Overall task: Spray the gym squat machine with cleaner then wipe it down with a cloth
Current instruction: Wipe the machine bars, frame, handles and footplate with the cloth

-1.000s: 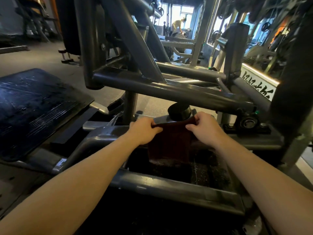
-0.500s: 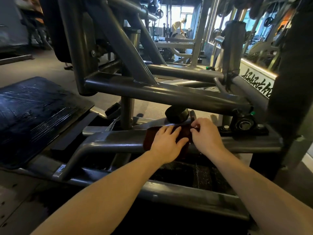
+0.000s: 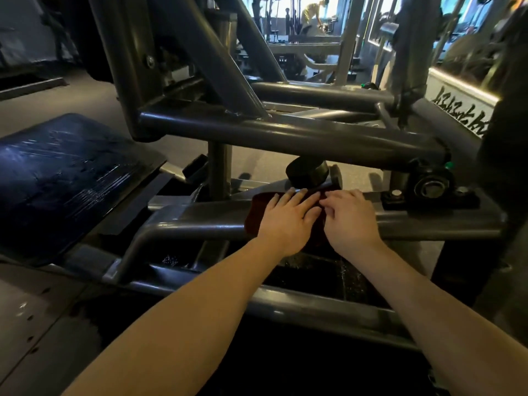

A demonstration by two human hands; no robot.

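A dark red cloth (image 3: 257, 212) lies draped over a low grey bar (image 3: 200, 221) of the squat machine, just below a black rubber stopper (image 3: 307, 171). My left hand (image 3: 288, 221) presses flat on the cloth with straight fingers. My right hand (image 3: 350, 217) sits beside it on the cloth's right part, its fingers bent and their tips on the fabric near my left fingertips. No spray bottle shows in the head view.
A black foot plate (image 3: 65, 178) slopes at the left. Thick grey frame tubes (image 3: 285, 135) cross just above my hands. A bearing block (image 3: 431, 187) is bolted to the bar at the right. A person stands far back by the windows (image 3: 313, 10).
The cloth went from hanging between both hands to lying on the bar. My left hand moved right and flattened onto it, and both hands now sit close together.
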